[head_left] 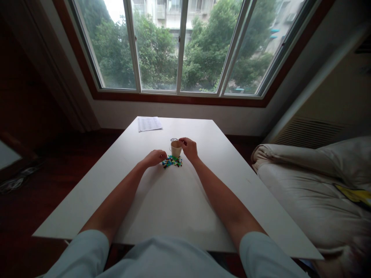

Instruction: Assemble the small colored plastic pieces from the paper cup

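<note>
A small tan cup (175,151) stands upright near the middle of the white table (171,208). Just in front of its base lies a loose pile of tiny blue, green, yellow and dark pieces (173,161), too small to name exactly. My left hand (155,157) is at the pile's left edge, its fingers curled together in a pinch; whatever is in them is hidden. At the right side of the cup's rim is my right hand (189,148), fingertips pressed together. I cannot tell whether they grip the rim or a small piece.
A thin dark looped item (174,139) lies behind the cup. Printed paper sheets (150,124) rest at the table's far left corner. A window (179,50) is beyond the table, and a sofa with a pale cover (301,181) stands to the right.
</note>
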The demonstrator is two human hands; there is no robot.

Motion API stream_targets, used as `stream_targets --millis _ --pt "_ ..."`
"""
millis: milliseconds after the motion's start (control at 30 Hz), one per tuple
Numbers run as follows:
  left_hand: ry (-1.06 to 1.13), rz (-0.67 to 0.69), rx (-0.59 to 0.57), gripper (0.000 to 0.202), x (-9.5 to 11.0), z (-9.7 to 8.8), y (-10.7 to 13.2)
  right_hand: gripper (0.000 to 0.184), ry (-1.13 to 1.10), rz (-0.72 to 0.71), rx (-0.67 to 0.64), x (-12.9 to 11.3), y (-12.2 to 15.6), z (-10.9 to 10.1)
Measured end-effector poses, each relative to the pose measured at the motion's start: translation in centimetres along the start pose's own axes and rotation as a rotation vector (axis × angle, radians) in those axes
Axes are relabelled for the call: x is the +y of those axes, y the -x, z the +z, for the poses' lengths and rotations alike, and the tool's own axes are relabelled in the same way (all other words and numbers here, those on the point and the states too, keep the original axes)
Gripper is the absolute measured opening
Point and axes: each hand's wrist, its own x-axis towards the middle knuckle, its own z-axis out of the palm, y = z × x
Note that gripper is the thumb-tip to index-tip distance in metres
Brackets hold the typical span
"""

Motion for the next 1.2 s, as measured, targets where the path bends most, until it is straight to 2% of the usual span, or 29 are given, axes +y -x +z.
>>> stream_targets --millis 167,267,500,633,867,1100,1200 --pt "0.037 -0.007 0.003 0.024 -0.3 0.3 0.0 0.024 0.049 -0.061 -0.029 0.1 0.1 -1.2" --pt "0.021 -0.017 -0.01 0.025 -0.3 0.3 -0.1 0.022 0.123 -0.09 -0.115 0.7 0.0 -2.4" --pt "-0.025 -0.021 -0.03 0.024 0.2 -0.1 0.0 0.015 0.269 -0.05 -0.613 2.2 0.0 -3.8" --pt "-0.038 -0.029 -0.05 0.022 0.7 -0.2 0.1 0.008 0.293 0.045 -0.766 2.1 0.3 -3.5" --pt "-0.077 -0.021 -0.096 0.02 1.2 -0.3 0.0 0.011 0.393 -0.023 -0.859 2.1 1.0 -2.4" --pt "-0.158 0.038 -0.256 0.019 2.0 -1.0 0.1 0.021 0.48 -0.086 -0.896 2.6 1.3 -1.5" --pt "-0.199 0.077 -0.28 0.02 2.4 -1.1 0.2 0.021 0.507 -0.093 -0.911 2.6 1.3 -1.4"
